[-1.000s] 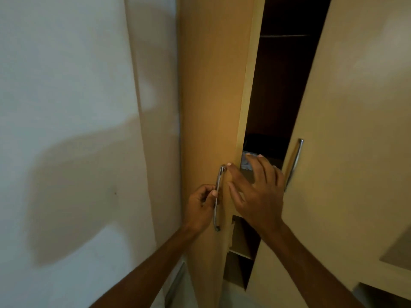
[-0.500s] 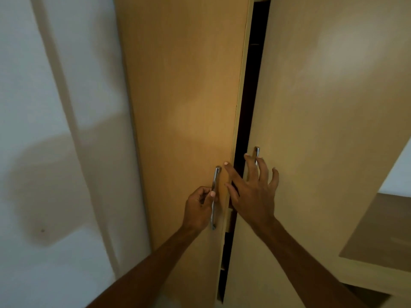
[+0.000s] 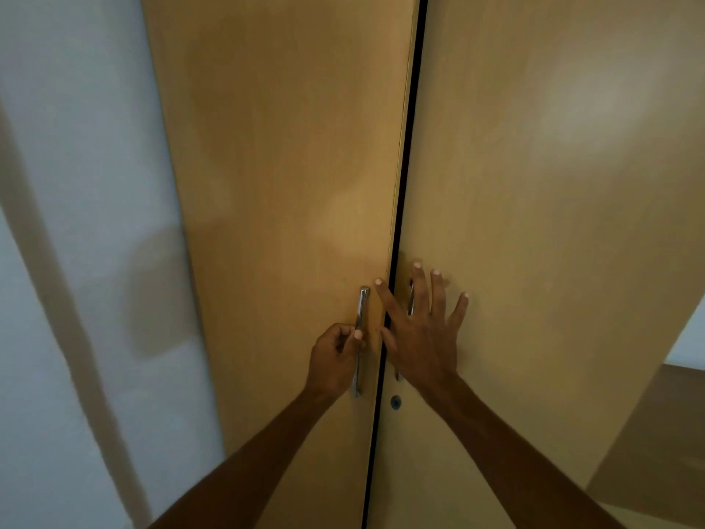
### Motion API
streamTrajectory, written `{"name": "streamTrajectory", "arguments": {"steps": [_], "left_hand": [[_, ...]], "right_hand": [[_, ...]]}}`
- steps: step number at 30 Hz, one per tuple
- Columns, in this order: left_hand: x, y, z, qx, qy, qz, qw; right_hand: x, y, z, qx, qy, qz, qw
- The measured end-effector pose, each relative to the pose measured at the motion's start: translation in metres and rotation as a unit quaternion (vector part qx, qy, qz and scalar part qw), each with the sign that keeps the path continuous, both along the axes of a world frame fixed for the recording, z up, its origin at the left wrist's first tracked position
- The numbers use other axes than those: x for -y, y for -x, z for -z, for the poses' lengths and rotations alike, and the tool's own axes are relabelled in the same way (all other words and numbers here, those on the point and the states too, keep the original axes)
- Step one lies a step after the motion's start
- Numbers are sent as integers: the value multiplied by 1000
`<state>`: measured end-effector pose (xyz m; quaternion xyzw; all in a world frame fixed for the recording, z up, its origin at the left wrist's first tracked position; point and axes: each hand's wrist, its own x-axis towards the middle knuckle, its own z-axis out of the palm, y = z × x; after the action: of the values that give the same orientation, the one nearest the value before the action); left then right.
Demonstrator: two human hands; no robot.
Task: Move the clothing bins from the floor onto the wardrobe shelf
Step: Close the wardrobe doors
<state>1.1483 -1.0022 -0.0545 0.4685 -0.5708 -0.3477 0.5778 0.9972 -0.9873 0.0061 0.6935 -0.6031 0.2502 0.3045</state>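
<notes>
Left wardrobe door [image 3: 286, 166], right wardrobe door [image 3: 534, 204]: near-closed, thin dark gap between. Left hand [image 3: 335, 358] grips door handle [image 3: 361, 303]; right hand [image 3: 423, 337], fingers spread flat, presses right wardrobe door. Bins unseen; progress cannot be judged.

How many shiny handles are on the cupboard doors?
2. The left handle is on the left door, held by the left hand. The right handle is on the right door, mostly hidden behind the right hand.

Bare forearms [image 3: 515, 460], bare left grip [image 3: 335, 357], bare right grip [image 3: 419, 337], short pale nails
</notes>
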Motion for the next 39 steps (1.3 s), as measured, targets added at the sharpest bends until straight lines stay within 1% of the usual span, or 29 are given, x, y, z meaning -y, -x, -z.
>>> {"name": "streamTrajectory", "arguments": {"steps": [7, 13, 21, 23, 26, 30, 32, 34, 36, 38, 39], "left_hand": [[27, 18, 0, -2, 15, -27, 1000], [47, 26, 1, 9, 23, -37, 999], [61, 33, 1, 19, 31, -57, 998], [59, 32, 0, 24, 42, -55, 997], [56, 30, -1, 37, 32, -50, 998], [42, 24, -1, 67, 33, -18, 997], [27, 16, 8, 79, 18, -33, 996], [11, 8, 15, 66, -7, -63, 996], [-10, 1, 16, 54, -24, -99, 993], [-36, -5, 14, 71, -13, -129, 989], [-53, -9, 13, 88, -9, -146, 985]], "right_hand": [[28, 14, -1, -5, 14, -13, 1000], [48, 23, -1, -4, -14, -20, 1000], [54, 29, 5, -8, -27, -26, 999], [55, 30, 7, -15, -27, -35, 999], [55, 35, 10, -25, -22, -42, 999], [49, 44, 17, -36, -53, -62, 996], [38, 43, 25, -12, -79, -83, 993], [23, 39, 32, 74, -109, -104, 986], [5, 34, 38, 161, -144, -142, 966], [-9, 33, 43, 206, -175, -174, 947], [-17, 32, 48, 214, -195, -188, 939]]}}
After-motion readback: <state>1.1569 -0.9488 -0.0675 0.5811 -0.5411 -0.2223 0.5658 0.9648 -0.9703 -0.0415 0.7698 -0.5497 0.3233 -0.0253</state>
